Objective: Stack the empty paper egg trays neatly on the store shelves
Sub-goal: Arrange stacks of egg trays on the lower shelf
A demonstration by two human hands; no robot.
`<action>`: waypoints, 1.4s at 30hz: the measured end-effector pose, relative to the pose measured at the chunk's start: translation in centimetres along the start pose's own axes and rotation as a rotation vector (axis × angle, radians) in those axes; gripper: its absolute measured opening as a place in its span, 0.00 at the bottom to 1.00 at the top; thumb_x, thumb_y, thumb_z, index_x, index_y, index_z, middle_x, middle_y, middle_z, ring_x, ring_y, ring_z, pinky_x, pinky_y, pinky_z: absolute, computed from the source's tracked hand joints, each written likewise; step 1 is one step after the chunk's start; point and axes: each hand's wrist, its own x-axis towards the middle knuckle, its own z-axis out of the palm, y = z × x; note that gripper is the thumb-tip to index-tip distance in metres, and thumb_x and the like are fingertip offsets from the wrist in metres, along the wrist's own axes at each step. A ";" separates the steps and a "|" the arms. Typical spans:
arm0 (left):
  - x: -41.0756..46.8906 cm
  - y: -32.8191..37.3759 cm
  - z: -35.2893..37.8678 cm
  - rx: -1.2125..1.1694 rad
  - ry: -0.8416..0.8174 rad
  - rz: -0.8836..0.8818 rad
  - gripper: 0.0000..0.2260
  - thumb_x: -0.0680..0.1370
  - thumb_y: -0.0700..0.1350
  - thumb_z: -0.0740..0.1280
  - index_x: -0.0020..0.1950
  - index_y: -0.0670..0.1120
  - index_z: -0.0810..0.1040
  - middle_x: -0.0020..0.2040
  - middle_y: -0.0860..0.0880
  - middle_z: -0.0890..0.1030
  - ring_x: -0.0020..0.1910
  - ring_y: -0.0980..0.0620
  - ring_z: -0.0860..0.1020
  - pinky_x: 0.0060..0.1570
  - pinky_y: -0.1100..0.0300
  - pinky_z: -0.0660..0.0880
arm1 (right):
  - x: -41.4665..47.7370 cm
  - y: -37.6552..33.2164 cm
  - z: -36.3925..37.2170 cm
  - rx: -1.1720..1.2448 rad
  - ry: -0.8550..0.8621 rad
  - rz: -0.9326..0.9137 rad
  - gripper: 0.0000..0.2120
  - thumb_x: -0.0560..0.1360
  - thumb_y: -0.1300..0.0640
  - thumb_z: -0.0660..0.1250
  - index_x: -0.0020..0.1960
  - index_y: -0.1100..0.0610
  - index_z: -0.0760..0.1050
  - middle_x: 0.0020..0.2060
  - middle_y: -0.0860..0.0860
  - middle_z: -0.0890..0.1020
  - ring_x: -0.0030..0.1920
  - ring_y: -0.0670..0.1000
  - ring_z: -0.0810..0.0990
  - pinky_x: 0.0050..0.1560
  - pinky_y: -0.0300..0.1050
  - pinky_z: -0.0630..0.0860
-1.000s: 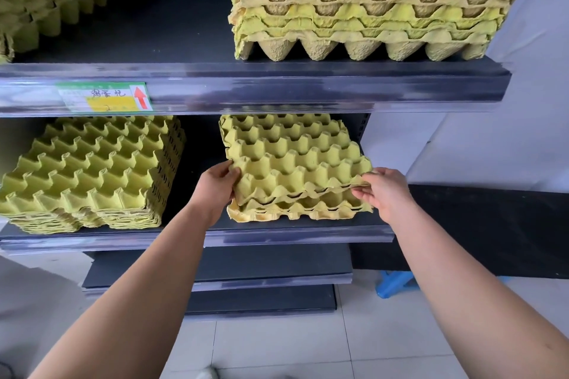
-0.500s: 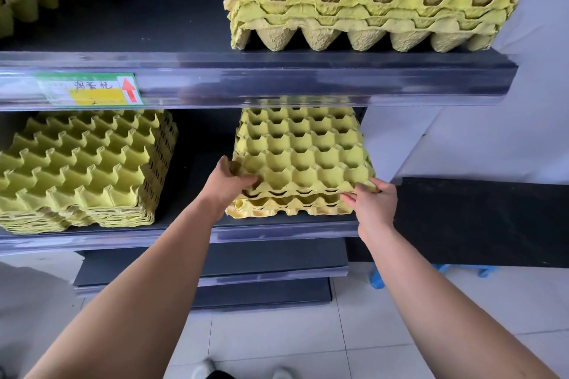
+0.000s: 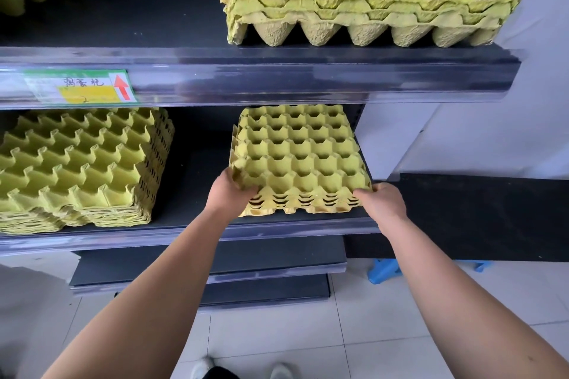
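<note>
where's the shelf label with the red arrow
Head view, left: the green-and-yellow shelf label sits on the upper shelf's front rail, above the left yellow egg tray stack.

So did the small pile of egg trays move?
Yes. The small pile turned from crooked to square with the shelf's front edge.

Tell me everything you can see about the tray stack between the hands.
The tray stack is a few yellow-green egg trays of moulded paper pulp, nested together, with the cups empty and facing up. It sits flat at the right end of the middle shelf, its front edge near the shelf lip. The left hand grips its front left corner and the right hand its front right corner.
</note>
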 end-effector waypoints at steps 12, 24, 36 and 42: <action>0.5 -2.2 1.4 -0.108 -0.012 -0.162 0.26 0.76 0.51 0.70 0.71 0.47 0.68 0.56 0.48 0.78 0.53 0.45 0.79 0.53 0.49 0.79 | 1.1 0.7 0.5 0.224 -0.181 0.023 0.13 0.72 0.56 0.66 0.55 0.60 0.76 0.40 0.52 0.77 0.38 0.51 0.73 0.42 0.44 0.70; 0.6 -3.6 0.6 -0.283 0.111 -0.063 0.19 0.79 0.50 0.67 0.69 0.49 0.71 0.53 0.52 0.82 0.53 0.48 0.81 0.48 0.57 0.76 | 0.6 -1.0 1.3 0.328 -0.177 -0.085 0.13 0.73 0.55 0.68 0.56 0.57 0.74 0.45 0.50 0.80 0.41 0.48 0.77 0.37 0.41 0.72; 0.5 -3.5 0.4 -0.303 0.139 -0.096 0.18 0.78 0.50 0.68 0.66 0.48 0.73 0.53 0.51 0.81 0.48 0.49 0.78 0.44 0.56 0.76 | 0.3 -1.5 1.1 0.315 -0.215 -0.030 0.13 0.71 0.59 0.67 0.55 0.59 0.74 0.44 0.55 0.81 0.39 0.50 0.77 0.41 0.45 0.77; -1.2 -2.3 2.2 -0.667 0.193 -0.287 0.44 0.59 0.71 0.72 0.63 0.41 0.74 0.58 0.44 0.81 0.56 0.44 0.80 0.49 0.52 0.76 | -1.1 -0.7 0.9 0.533 -0.359 -0.030 0.16 0.69 0.63 0.66 0.56 0.59 0.77 0.53 0.53 0.83 0.56 0.51 0.80 0.59 0.49 0.77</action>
